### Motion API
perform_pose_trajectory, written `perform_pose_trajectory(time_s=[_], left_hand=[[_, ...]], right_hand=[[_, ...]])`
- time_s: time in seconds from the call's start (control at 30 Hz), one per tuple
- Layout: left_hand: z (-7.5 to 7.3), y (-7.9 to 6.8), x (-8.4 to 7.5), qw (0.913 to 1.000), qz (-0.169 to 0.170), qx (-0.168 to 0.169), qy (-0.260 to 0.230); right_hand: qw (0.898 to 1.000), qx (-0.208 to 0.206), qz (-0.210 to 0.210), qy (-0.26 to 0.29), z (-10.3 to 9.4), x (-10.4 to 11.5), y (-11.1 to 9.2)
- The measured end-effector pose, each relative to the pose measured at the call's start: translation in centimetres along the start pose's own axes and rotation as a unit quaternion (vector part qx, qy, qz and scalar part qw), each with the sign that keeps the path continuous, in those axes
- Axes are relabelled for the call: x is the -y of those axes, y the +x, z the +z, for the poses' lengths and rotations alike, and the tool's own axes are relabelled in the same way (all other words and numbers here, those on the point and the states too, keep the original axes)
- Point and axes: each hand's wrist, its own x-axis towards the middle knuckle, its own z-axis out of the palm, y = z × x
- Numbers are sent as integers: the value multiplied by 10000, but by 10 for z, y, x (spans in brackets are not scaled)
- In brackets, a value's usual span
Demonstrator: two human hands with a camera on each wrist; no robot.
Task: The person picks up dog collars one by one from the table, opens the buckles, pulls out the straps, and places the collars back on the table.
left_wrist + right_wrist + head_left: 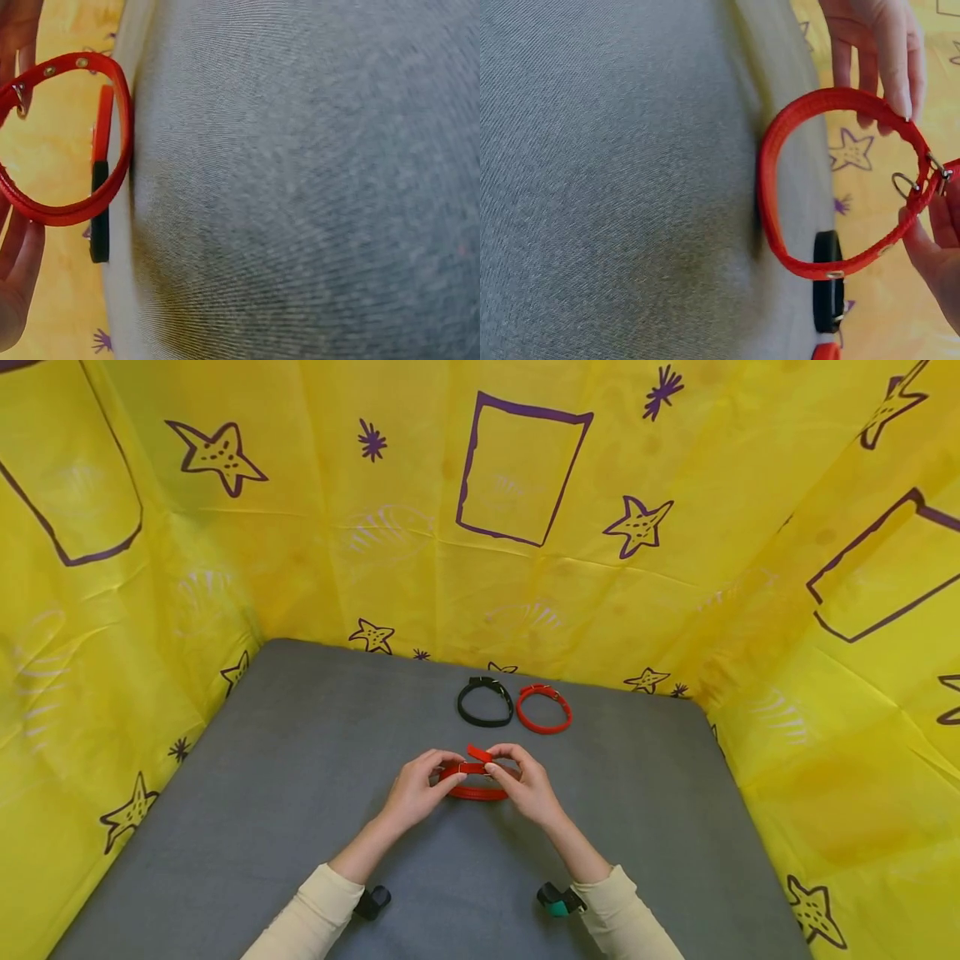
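Observation:
A red collar (pixel 477 793) with a metal buckle and a ring, closed into a loop, is held up between both hands over the grey table. My left hand (pixel 417 787) pinches the band on its left side, thumb in front. On the other side, my right hand (pixel 528 783) grips the band by the buckle (pixel 940 171), where the free strap end (pixel 478 753) sticks up. The right wrist view shows the ring (pixel 905 184) hanging inside the loop and metal eyelets along the band. Fingers partly hide the buckle from above.
Farther back on the grey table (pixel 300 735) lie a black collar (pixel 485 722) and another red collar (pixel 543 728), side by side and both looped. Yellow cloth (pixel 420 568) with purple drawings walls the table at the back and sides.

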Motion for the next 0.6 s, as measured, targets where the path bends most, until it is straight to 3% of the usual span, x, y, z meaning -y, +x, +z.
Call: perform_pose_trajectory(time_s=[0.2,0.6], left_hand=[[1,-1,-1,9999,30,26,127],[-1,1,-2,9998,71,3,179]], right_hand=[[9997,100,-136,-184,-1,0,-2],[9882,-61,-532,-1435,-2,10,-3]])
